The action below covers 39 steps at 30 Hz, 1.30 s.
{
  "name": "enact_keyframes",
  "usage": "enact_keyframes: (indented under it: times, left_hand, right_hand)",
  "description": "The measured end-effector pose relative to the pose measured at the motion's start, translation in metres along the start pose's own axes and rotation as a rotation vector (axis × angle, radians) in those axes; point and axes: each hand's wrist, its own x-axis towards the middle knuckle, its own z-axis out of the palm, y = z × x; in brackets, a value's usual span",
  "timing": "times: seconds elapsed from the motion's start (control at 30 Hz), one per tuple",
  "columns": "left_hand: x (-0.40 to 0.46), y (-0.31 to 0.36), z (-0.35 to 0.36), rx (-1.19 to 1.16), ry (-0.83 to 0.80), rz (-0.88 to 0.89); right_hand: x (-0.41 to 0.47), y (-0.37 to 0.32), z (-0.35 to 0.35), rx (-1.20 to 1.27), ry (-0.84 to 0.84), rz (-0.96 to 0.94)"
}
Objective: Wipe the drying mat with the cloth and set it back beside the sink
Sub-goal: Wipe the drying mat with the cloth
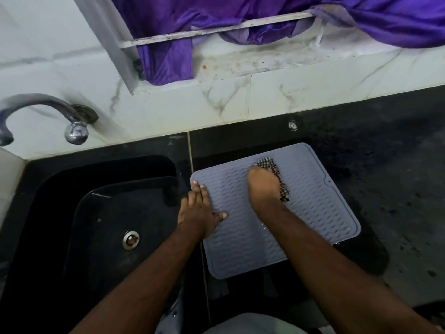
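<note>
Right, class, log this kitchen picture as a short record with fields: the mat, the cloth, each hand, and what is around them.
mat: grey ribbed drying mat lying flat on the black counter, right of the sink
cloth: checked cloth on the mat, mostly hidden under the right hand
left hand: fingers straight, pressing the mat's left edge
right hand: pressing the cloth onto the mat; grip hidden
tap: on the marble wall above the sink
behind: purple fabric at the window ledge

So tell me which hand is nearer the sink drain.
Left. The left hand rests flat on the drying mat's sink-side edge, just right of the drain. The right hand presses the cloth mid-mat, farther away.
</note>
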Motion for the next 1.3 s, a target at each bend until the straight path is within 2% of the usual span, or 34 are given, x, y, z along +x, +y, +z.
enact_keyframes:
  times: [0.13, 0.2, 0.3, 0.37, 0.47, 0.5, 0.57, 0.63, 0.73, 0.9, 1.0, 1.1, 1.17, 1.3]
  left_hand:
    - [0.001, -0.01, 0.001, -0.029, 0.069, 0.032]
    - [0.004, -0.018, 0.001, -0.098, 0.112, 0.044]
    - [0.009, -0.037, 0.0, -0.182, 0.218, 0.117]
    - [0.016, -0.056, -0.003, -0.225, 0.296, 0.196]
    - [0.028, -0.078, -0.007, -0.248, 0.261, 0.269]
    - [0.031, -0.08, -0.007, -0.272, 0.236, 0.264]
    - [0.036, -0.081, -0.005, -0.304, 0.198, 0.241]
    - [0.038, -0.082, 0.0, -0.282, 0.186, 0.228]
    - [0.039, -0.084, 0.003, -0.219, 0.182, 0.232]
    - [0.044, -0.083, -0.001, -0.092, 0.193, 0.263]
    - [0.047, -0.081, -0.003, -0.043, 0.18, 0.282]
    - [0.049, -0.075, -0.01, 0.019, 0.09, 0.295]
    - [0.049, -0.069, -0.017, 0.094, 0.036, 0.298]
    - [0.047, -0.063, -0.02, 0.1, -0.037, 0.268]
  right_hand:
    - [-0.012, -0.054, -0.004, 0.078, -0.041, -0.176]
    - [-0.02, -0.068, -0.005, 0.202, -0.075, -0.225]
    - [-0.019, -0.055, -0.01, 0.604, -0.08, -0.072]
    - [-0.01, -0.035, -0.015, 0.715, 0.008, 0.088]
    - [0.008, -0.015, -0.018, 0.568, 0.198, 0.115]
    - [0.013, -0.016, -0.017, 0.555, 0.192, 0.082]
    - [0.016, -0.032, -0.005, 0.517, 0.071, -0.016]
    - [0.008, -0.052, 0.017, 0.353, -0.003, -0.094]
    - [-0.001, -0.066, 0.033, 0.169, 0.043, -0.117]
    - [-0.024, -0.082, 0.037, 0.278, -0.049, -0.341]
    - [-0.031, -0.089, 0.043, 0.182, -0.045, -0.401]
    - [-0.024, -0.069, 0.028, 0.11, -0.075, -0.443]
    - [-0.02, -0.047, 0.02, 0.0, -0.065, -0.425]
    - [-0.014, -0.014, 0.002, -0.128, -0.123, -0.219]
